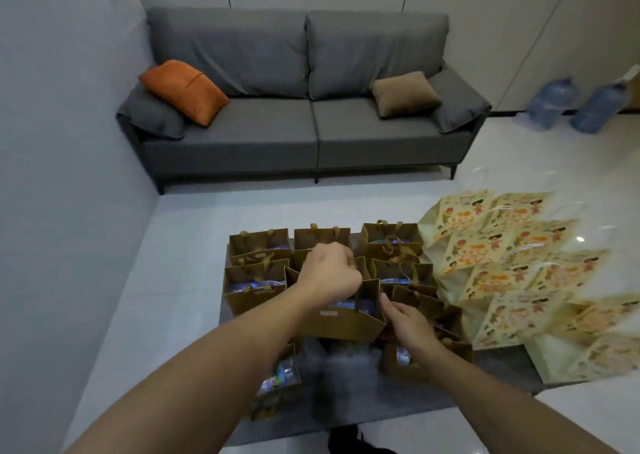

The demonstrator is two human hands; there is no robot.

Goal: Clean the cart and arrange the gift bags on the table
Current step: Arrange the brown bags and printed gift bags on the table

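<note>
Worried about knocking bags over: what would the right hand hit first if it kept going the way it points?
Probably the held brown bag: the right hand points up-left at its side edge; whether they touch is unclear.

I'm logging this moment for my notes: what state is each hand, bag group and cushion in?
left hand: fist gripping the handle of the held brown bag
right hand: touching that bag's right side; grip unclear
held brown bag: upright, mouth open
other brown bags: upright, in rows
yellow printed bags: flat, overlapping
orange cushion: leaning on the sofa's armrest
</note>
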